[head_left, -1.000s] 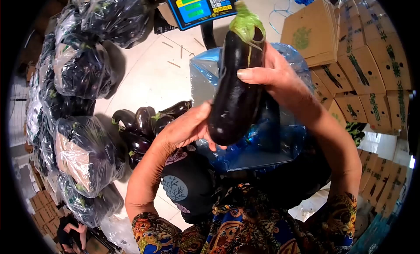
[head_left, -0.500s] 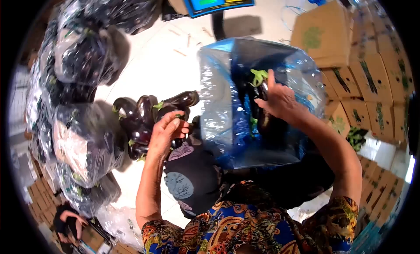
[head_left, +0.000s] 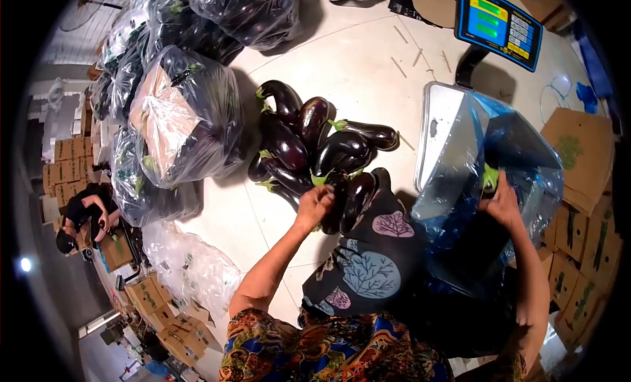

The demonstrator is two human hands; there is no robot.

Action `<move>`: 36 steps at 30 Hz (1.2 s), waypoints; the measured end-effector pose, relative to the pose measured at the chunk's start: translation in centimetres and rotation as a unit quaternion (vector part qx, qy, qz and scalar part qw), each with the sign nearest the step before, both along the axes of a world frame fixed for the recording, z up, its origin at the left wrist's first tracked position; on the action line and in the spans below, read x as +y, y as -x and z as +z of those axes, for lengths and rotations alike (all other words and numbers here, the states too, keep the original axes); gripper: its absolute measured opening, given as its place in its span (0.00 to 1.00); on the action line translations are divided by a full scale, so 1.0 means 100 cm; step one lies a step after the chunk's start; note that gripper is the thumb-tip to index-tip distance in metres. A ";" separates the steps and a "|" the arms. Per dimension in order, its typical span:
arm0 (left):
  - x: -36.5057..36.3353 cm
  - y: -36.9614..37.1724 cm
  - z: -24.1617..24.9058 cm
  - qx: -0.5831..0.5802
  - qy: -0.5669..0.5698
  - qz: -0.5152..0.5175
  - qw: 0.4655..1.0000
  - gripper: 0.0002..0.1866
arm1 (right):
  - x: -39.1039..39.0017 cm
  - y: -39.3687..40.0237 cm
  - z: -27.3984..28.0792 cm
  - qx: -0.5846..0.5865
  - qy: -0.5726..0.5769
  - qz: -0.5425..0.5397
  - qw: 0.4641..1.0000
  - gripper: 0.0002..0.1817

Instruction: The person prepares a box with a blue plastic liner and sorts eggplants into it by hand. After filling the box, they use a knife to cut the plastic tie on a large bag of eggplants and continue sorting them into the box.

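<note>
My left hand [head_left: 314, 206], fingers curled, is at the near edge of a pile of glossy dark eggplants [head_left: 284, 147]. Its fingertips press against an eggplant [head_left: 338, 183] with a green cap; their exact grip is partly hidden. My right hand [head_left: 503, 201] reaches into an open blue-lined plastic bag [head_left: 449, 173], closed about the green-capped end of an eggplant [head_left: 490, 178]. The rest of that eggplant is lost in the bag's shadow. Under the bag lies a pale scale platform [head_left: 437, 122].
The scale's display [head_left: 499, 25] rises on a post behind the bag. Filled clear bags of eggplants [head_left: 187, 112] line the left. Cardboard boxes [head_left: 578, 158] stack at right. Crumpled plastic [head_left: 187, 260] lies lower left, and a person [head_left: 95, 214] sits beyond it.
The view has swung left, bringing the whole pile into sight. My left hand has come down onto the pile's near edge. My right hand, finger extended before, now curls at the eggplant's cap.
</note>
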State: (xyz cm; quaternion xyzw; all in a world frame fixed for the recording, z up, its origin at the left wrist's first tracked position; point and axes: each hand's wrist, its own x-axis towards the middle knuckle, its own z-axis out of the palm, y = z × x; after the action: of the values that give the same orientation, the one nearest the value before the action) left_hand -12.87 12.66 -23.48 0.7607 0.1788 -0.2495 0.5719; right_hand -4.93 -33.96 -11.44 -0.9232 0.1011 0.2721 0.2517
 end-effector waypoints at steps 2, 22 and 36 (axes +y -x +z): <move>0.007 -0.025 0.004 -0.254 -0.184 0.058 0.948 0.14 | 0.004 0.011 0.012 0.017 0.074 0.007 0.997 0.43; 0.057 -0.067 0.068 -0.104 0.522 0.324 0.782 0.40 | -0.002 0.024 -0.044 0.072 0.186 0.032 0.979 0.60; -0.105 -0.126 0.187 0.026 0.674 0.038 0.738 0.44 | 0.093 -0.023 0.138 -0.173 -0.395 -0.072 0.900 0.27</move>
State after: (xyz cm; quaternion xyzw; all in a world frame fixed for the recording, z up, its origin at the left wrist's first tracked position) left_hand -0.31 2.16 -4.77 0.1627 0.0073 -0.3023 0.9392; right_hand -2.66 -24.68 2.41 -0.7708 0.0066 0.1070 0.6280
